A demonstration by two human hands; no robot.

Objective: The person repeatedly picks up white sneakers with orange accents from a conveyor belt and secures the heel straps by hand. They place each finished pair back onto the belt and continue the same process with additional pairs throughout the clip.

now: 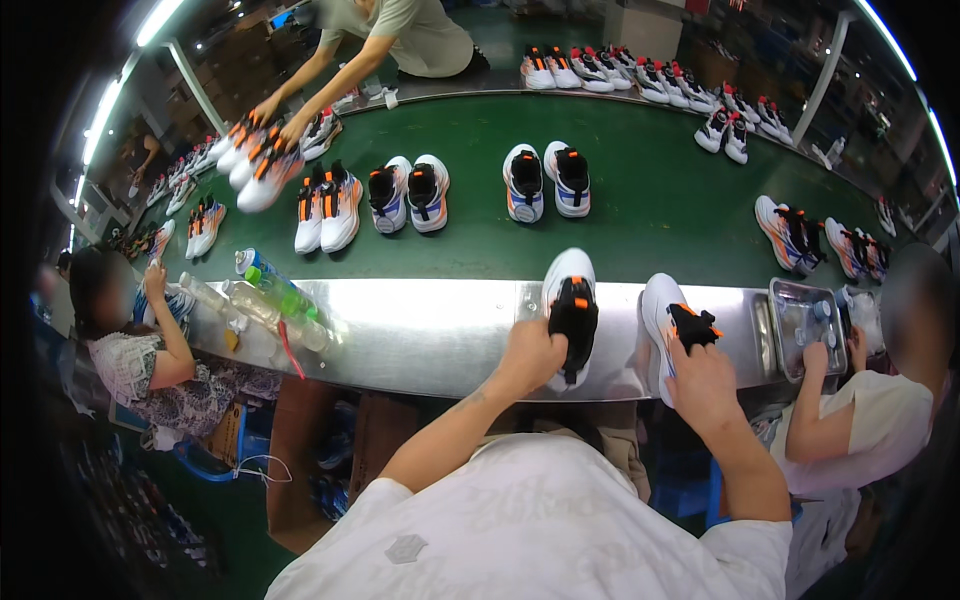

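Observation:
My left hand (530, 353) closes around the heel end of a white sneaker (569, 272) with a black upper opening and orange tabs. The toe of this shoe points away from me, over the steel ledge (430, 330). To its right, my right hand (703, 388) grips a second white sneaker (657, 305) of the same kind at its black collar. That shoe rests on the ledge, tilted a little, and my fingers hide part of its heel. A gap of bare metal lies between the two shoes.
Beyond the ledge runs a green table (640, 220) with several pairs of sneakers, including a middle pair (524, 180). Bottles (280, 290) lie at the ledge's left; a metal tray (800, 325) sits at right. A person (430, 45) opposite handles shoes; others sit at both sides.

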